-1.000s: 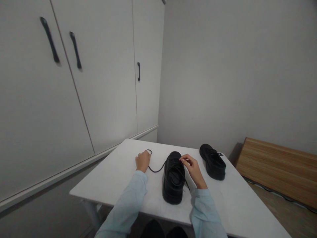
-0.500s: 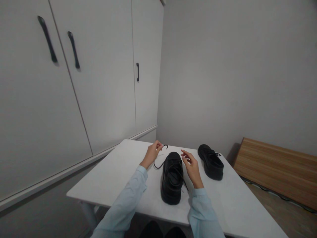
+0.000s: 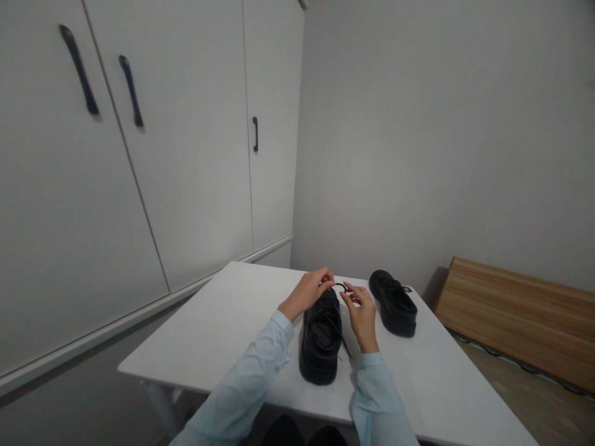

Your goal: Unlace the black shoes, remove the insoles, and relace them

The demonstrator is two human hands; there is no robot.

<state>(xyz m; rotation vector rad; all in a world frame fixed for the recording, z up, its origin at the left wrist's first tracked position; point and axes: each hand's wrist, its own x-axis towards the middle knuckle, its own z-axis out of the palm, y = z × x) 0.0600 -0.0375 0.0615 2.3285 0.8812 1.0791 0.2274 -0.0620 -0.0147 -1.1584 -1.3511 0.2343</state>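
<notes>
A black shoe (image 3: 320,353) stands on the white table (image 3: 209,328), its toe pointing away and its opening facing me. Over its toe, my left hand (image 3: 310,291) pinches a black shoelace (image 3: 341,285). The lace arches in a short curve across to my right hand (image 3: 361,310), whose thumb and finger close on its end at the right of the toe. Another strand of lace hangs down the shoe's right side to the table. A second black shoe (image 3: 397,310), with its lace tied, sits farther right.
White cabinets (image 3: 195,155) with dark handles rise at the left and behind the table. A grey wall (image 3: 418,136) stands behind. To the right, past the table's edge, a wooden panel (image 3: 511,316) leans above the floor, with a cable along its foot.
My left hand has moved right with the lace, from beside the shoe to over its toe. My right hand's fingers have closed on the lace end.
</notes>
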